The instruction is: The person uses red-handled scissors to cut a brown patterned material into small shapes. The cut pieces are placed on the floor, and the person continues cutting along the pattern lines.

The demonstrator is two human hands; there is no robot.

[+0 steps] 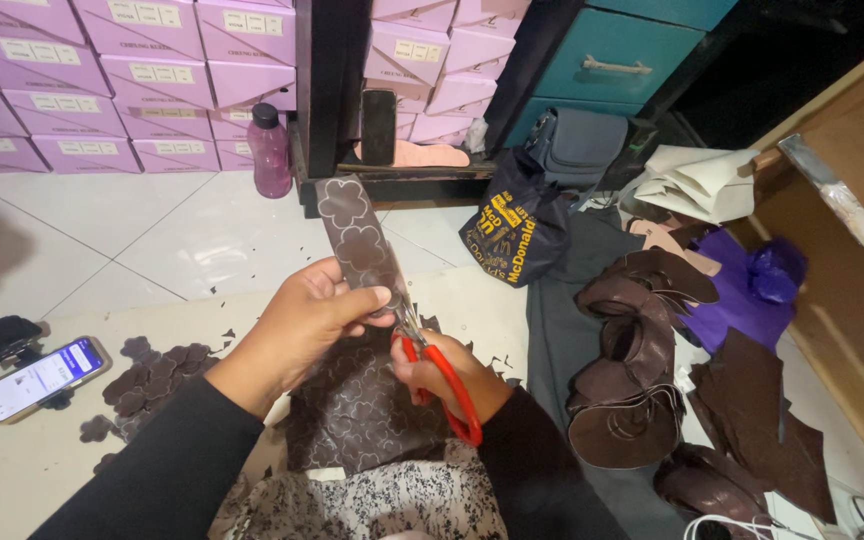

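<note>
My left hand [304, 318] grips a long strip of dark brown material [355, 238] with flower outlines drawn on it, held upright in the middle of the view. My right hand [449, 372] holds red-handled scissors [442, 378], whose blades meet the strip's lower edge by my left thumb. Below both hands a larger brown sheet [360, 410] with the same flower outlines lies on my lap. A heap of cut brown flower shapes [152, 380] sits on the floor to the left.
A smartphone [42, 378] with a lit screen lies at far left. A pink bottle [269, 150] and stacked lilac boxes [152, 70] stand behind. Brown cut pieces [642, 370], a dark printed bag [512, 232], purple fabric [742, 290] and a wooden shelf [852, 260] fill the right.
</note>
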